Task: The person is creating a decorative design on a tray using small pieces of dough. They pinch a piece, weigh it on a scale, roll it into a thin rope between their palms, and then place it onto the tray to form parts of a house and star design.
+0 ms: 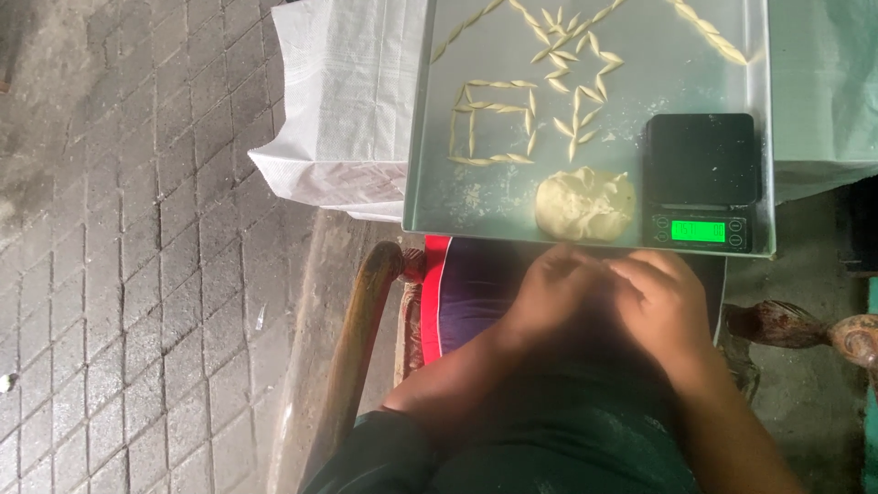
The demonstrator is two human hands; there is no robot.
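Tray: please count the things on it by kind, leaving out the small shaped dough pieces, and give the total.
Dough lump: 1
Black scale: 1
Total on the tray: 2
The small pieces are too many and too close together to count surely.

A black scale (700,178) with a lit green display sits at the near right corner of a metal tray (439,197). Small pointed dough pieces (494,123) lie on the tray in lines (some form a square). A white sack (343,101) lies under the tray's left side. Grey paving (128,256) spreads left, beside a curved wooden armrest (361,320).
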